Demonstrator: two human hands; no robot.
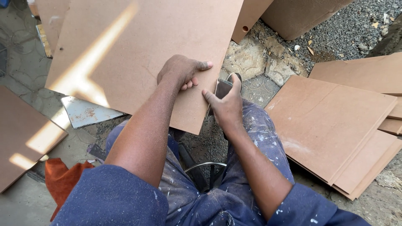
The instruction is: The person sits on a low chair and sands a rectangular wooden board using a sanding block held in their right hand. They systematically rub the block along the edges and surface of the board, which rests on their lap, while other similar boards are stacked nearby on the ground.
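Observation:
A large brown fibreboard panel [138,54] rests tilted across my lap. My left hand [182,71] lies on top of it near its right edge, fingers curled and thumb out, pressing it down. My right hand [226,102] grips a small folded grey sheet, probably sandpaper [222,88], and holds it against the panel's right edge. My paint-spattered blue trousers [259,138] show beneath the board.
A stack of similar brown panels [331,125] lies on the ground at my right, more lean at the back [301,14]. Another panel [21,134] sits at left beside a grey metal scrap [86,112] and an orange cloth [60,178]. Gravel covers the far right ground.

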